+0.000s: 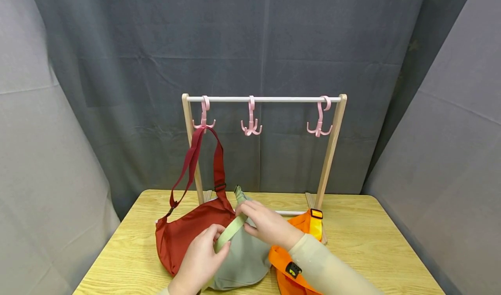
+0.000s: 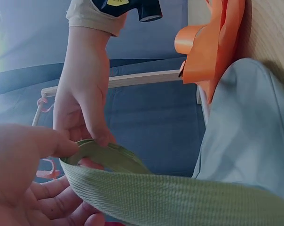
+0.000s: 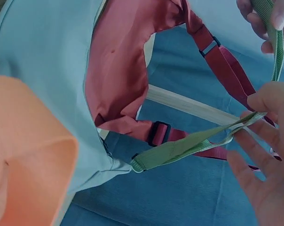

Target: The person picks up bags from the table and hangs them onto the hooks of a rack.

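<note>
A grey-green shoulder bag [image 1: 244,262] sits on the table in front of me, its light green strap [image 1: 232,231] raised above it. My left hand [image 1: 200,256] pinches the strap between thumb and fingers, nearer to me. Farther along, my right hand [image 1: 271,224] holds the same strap between thumb and fingertips. In the left wrist view the strap [image 2: 170,195] makes a loop between both hands. One strap end [image 3: 149,160] joins the bag's corner in the right wrist view. Left of it, a red bag [image 1: 184,238] hangs by its strap from a pink hook [image 1: 204,114], its body low against the table.
An orange bag [image 1: 283,264] with a black buckle lies at the right, partly under my right forearm. Behind stands a wooden rack with a white rail [image 1: 289,99]. Pink hooks hang at its middle [image 1: 251,119] and right [image 1: 320,120]. Grey curtains [image 1: 164,47] surround the table.
</note>
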### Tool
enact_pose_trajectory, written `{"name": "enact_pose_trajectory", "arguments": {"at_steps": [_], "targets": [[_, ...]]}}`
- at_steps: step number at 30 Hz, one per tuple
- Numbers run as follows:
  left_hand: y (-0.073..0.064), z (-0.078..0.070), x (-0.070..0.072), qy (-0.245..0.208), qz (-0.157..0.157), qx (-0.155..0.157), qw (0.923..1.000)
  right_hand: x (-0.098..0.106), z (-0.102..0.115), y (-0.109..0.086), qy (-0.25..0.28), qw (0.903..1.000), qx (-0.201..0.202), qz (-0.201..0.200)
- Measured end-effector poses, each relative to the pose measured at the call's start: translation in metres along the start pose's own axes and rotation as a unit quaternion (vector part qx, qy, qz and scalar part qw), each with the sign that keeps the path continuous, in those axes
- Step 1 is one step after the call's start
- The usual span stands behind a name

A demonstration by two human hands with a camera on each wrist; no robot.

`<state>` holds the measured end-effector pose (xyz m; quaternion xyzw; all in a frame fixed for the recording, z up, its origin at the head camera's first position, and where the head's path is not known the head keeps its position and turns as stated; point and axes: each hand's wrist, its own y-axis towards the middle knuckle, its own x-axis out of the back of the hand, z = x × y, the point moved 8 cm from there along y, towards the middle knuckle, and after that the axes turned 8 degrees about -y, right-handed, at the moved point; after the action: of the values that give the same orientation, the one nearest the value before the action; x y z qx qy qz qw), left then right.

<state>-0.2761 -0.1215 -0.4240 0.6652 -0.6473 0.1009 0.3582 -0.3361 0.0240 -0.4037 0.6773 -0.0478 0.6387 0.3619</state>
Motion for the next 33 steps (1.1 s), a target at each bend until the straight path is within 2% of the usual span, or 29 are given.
{"name": "enact_pose_trajectory", "arguments": {"at_steps": [10, 17, 23, 27, 33], "targets": [[0.003, -0.02, 0.015, 0.022, 0.006, -0.052, 0.9984, 0.017, 0.003, 0.003, -0.01, 0.9995, 0.028, -0.008], [0.006, -0.03, 0.021, 0.039, 0.026, -0.073, 0.9963, 0.03, 0.006, 0.005, -0.03, 0.998, 0.049, -0.026], [0.007, -0.035, 0.023, 0.068, 0.024, -0.094, 0.993, 0.036, 0.006, 0.004, -0.049, 0.9958, 0.066, -0.041], [0.008, -0.036, 0.025, 0.068, 0.029, -0.098, 0.9924, 0.042, 0.007, 0.004, -0.056, 0.9945, 0.075, -0.047], [0.012, -0.038, 0.029, 0.069, 0.039, -0.085, 0.9933, 0.049, 0.003, 0.005, -0.065, 0.9946, 0.072, -0.037]]}}
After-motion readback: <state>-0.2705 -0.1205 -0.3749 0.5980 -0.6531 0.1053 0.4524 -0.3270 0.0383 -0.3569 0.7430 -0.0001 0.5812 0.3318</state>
